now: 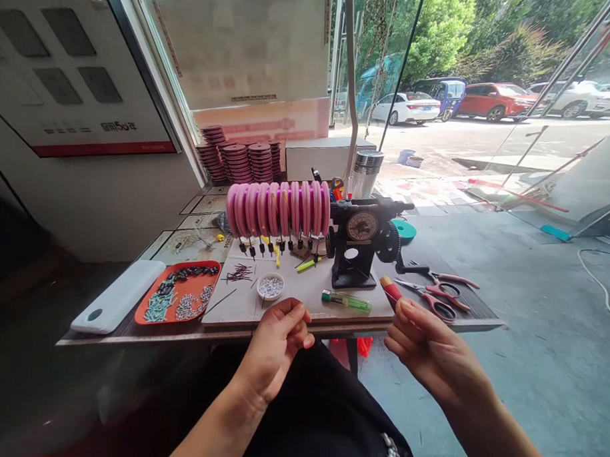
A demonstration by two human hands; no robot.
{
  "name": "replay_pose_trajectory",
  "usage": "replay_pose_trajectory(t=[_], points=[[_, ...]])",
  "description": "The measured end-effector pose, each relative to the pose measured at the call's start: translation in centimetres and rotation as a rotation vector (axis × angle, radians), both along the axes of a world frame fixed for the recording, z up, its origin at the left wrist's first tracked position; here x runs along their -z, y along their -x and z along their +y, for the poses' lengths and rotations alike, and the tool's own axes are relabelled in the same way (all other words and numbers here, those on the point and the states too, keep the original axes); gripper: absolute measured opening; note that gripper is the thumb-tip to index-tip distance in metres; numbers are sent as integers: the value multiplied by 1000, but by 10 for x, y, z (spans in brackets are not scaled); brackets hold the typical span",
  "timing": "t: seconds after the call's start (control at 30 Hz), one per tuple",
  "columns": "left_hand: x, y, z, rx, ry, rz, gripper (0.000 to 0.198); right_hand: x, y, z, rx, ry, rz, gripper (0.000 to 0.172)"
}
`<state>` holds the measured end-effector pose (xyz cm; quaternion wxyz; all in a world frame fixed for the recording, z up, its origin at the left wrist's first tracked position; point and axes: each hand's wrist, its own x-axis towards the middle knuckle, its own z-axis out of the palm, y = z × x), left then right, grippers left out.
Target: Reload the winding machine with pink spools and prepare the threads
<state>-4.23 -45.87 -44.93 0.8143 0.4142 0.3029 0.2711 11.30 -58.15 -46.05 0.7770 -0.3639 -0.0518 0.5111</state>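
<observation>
My left hand [278,347] is raised over the table's front edge, its thumb and fingertips pinched together. At about the same height on the right, my right hand [433,349] pinches in the same way. Whatever sits between the fingertips is too thin or too hidden to make out. Just beyond the left hand stands a small white bowl [270,298] of pale beads. A green lighter [352,302] lies between the hands, farther in. Behind them, a row of pink spools [278,211] is mounted on a black hand-cranked winder [353,270]. Small black pieces hang below the spools.
An orange tray [187,288] of sorted small parts lies left, beside a white board [120,295]. Red-handled scissors [440,306] and pliers [460,280] lie right. Stacked dark red spools [237,165], a white box [312,161] and a lidded jar [365,176] stand behind.
</observation>
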Motion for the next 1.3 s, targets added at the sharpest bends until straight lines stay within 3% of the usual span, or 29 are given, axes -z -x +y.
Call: replay_pose_trajectory(t=[0.33, 0.5, 0.7, 0.83, 0.97, 1.03, 1.1, 1.2, 1.3], points=[[10, -1, -18, 13, 159, -16, 20, 8, 38, 10, -90, -94, 35, 35], [8, 9, -11, 3, 67, 19, 20, 3, 25, 6, -73, -59, -46, 36], [3, 4, 2, -26, 8, 18, 23, -1, 8, 9, -64, -56, -85, 37], [10, 2, -6, -20, 46, 24, 21, 10, 17, 10, -70, -34, -82, 33], [24, 11, -33, 72, 62, 84, 22, 28, 53, 2, -98, 15, -197, 26], [31, 21, -42, 132, -27, 160, 24, 37, 71, -7, -105, 63, -313, 31], [34, 31, -42, 99, -230, 264, 17, 47, 82, -15, -95, 151, -440, 32], [28, 33, -24, -97, -597, 360, 14, 62, 80, -23, -48, 275, -630, 30], [19, 14, -1, -249, -779, 404, 13, 76, 68, -22, -48, 319, -736, 30]])
